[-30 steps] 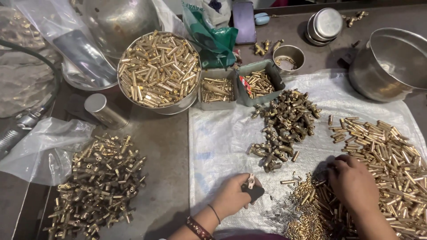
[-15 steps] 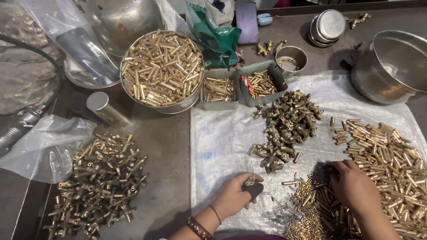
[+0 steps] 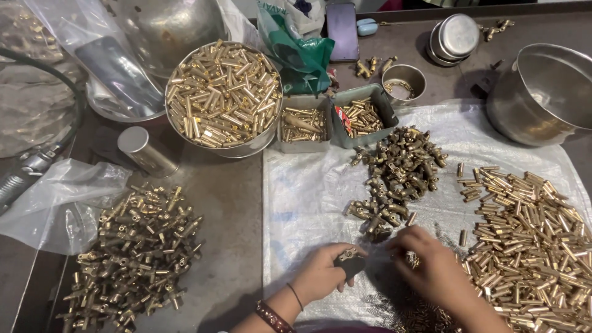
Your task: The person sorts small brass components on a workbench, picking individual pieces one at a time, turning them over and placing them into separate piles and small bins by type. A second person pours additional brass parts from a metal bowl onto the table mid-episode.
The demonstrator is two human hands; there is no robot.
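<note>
Brass fitting (image 3: 349,253) half-hidden, left hand (image 3: 324,271) gripping

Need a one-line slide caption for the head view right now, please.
Left hand grips a small dark tool topped with a brass fitting, right hand beside it, among heaps of brass parts.

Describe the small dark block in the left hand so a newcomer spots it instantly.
Start at the white woven sheet, near its bottom edge. The left hand grips a small dark block topped with one brass fitting; nearby parts are loose brass, this alone is black.
</note>
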